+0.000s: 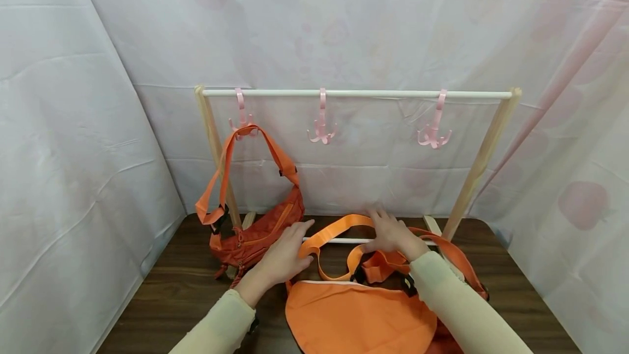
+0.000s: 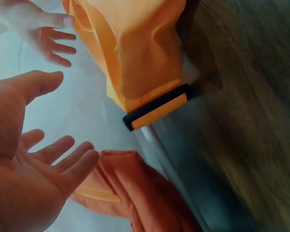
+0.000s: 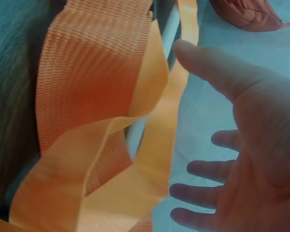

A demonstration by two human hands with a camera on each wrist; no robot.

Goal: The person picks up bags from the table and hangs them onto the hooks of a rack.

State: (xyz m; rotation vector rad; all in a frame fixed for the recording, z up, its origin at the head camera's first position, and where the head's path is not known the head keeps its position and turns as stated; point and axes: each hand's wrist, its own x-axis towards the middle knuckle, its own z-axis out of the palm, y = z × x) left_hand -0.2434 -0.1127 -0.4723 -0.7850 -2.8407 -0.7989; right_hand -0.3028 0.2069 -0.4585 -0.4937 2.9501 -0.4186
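Note:
An orange bag (image 1: 363, 316) lies at the front middle of the table, its loose orange strap (image 1: 339, 228) looped up behind it. My left hand (image 1: 287, 253) is at the left of that strap, fingers spread, holding nothing. At the strap's right side is my right hand (image 1: 390, 234), slightly blurred, with thumb and fingers apart. In the right wrist view the strap webbing (image 3: 87, 72) passes close by the thumb. A black strap slider (image 2: 157, 106) shows beyond my left fingers. Left of me, a rust-orange bag (image 1: 270, 228) hangs by its strap from the left pink hook (image 1: 241, 108).
A rack with a white rail (image 1: 373, 93) and wooden posts stands at the back. Pink hooks hang at its middle (image 1: 322, 119) and right (image 1: 434, 124). A darker rust strap (image 1: 459, 261) curves beside my right forearm. Pale curtains (image 1: 314, 31) surround the dark wooden table (image 1: 162, 299).

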